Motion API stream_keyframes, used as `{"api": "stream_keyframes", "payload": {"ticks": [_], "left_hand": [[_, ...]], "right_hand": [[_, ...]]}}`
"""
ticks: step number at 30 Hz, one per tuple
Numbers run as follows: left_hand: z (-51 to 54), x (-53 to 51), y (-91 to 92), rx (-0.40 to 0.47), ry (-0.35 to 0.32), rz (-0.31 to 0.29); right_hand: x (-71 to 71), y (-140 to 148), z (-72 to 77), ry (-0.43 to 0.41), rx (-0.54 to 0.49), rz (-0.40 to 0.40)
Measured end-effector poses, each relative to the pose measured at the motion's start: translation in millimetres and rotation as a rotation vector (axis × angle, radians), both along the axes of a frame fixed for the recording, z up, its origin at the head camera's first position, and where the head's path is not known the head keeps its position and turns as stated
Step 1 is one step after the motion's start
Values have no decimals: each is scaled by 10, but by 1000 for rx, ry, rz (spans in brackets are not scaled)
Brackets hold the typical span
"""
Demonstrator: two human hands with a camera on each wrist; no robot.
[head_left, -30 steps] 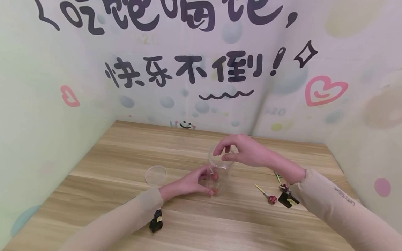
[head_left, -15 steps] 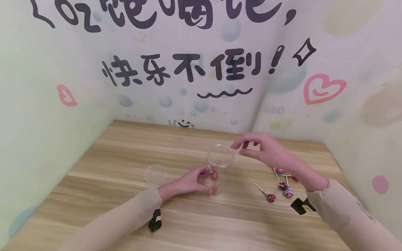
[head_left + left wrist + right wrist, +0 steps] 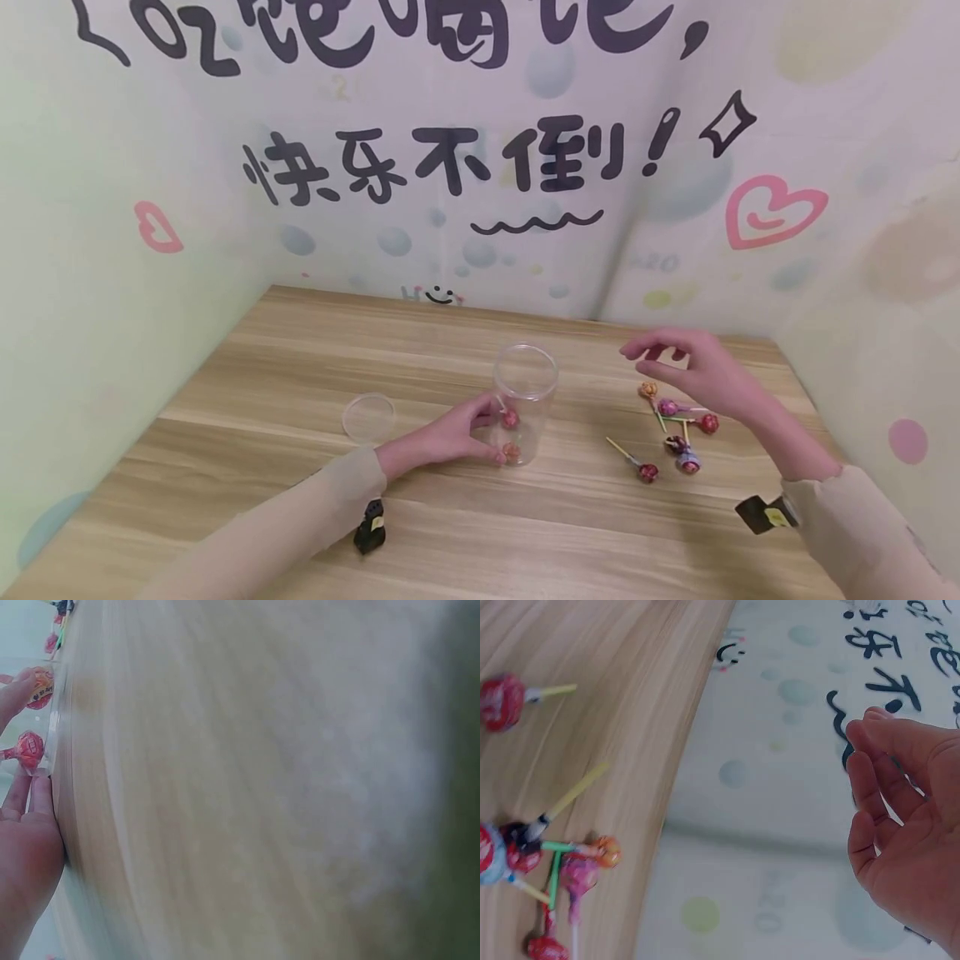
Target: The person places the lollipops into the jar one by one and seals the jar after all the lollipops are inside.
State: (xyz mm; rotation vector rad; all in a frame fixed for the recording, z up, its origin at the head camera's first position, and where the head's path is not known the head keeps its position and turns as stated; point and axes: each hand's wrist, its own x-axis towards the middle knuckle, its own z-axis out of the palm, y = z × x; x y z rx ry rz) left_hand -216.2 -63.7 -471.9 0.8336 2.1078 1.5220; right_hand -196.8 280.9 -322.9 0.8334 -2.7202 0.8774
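Observation:
A clear plastic jar (image 3: 537,417) stands upright and uncovered on the wooden table. My left hand (image 3: 450,435) grips its lower side, fingers and thumb curved around the wall. Inside the jar are a red lollipop (image 3: 30,748) and, in the left wrist view, an orange-wrapped lollipop (image 3: 42,690) partly behind a finger. My right hand (image 3: 697,367) is raised above the table's right side, fingers loosely bent and holding nothing. Below it lies a loose group of several wrapped lollipops (image 3: 688,462); a single red lollipop (image 3: 648,473) with a yellow stick is a little apart, toward the jar.
A clear round lid (image 3: 369,418) lies flat to the left of the jar, near the left forearm. Behind the table (image 3: 480,542) rises a printed wall cloth (image 3: 450,258) with black lettering. Both wrists wear black devices.
My right hand has moved from over the jar's mouth to the right, above the loose lollipops, uncovering them. My left hand has stayed on the jar.

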Motion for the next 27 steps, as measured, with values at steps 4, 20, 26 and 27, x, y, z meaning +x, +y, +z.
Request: {"api": "stream_keyframes", "payload": {"ticks": [4, 20, 26, 27], "left_hand": [[-10, -3, 3, 12, -2, -8], [-6, -8, -1, 3, 8, 0], [-20, -18, 5, 4, 6, -4], [-23, -20, 6, 2, 5, -4]], "right_hand": [[-25, 160, -116, 2, 1, -40], [-156, 704, -530, -67, 9, -158], [-169, 830, -671, -108, 58, -190], [-174, 852, -698, -115, 64, -194]]}}
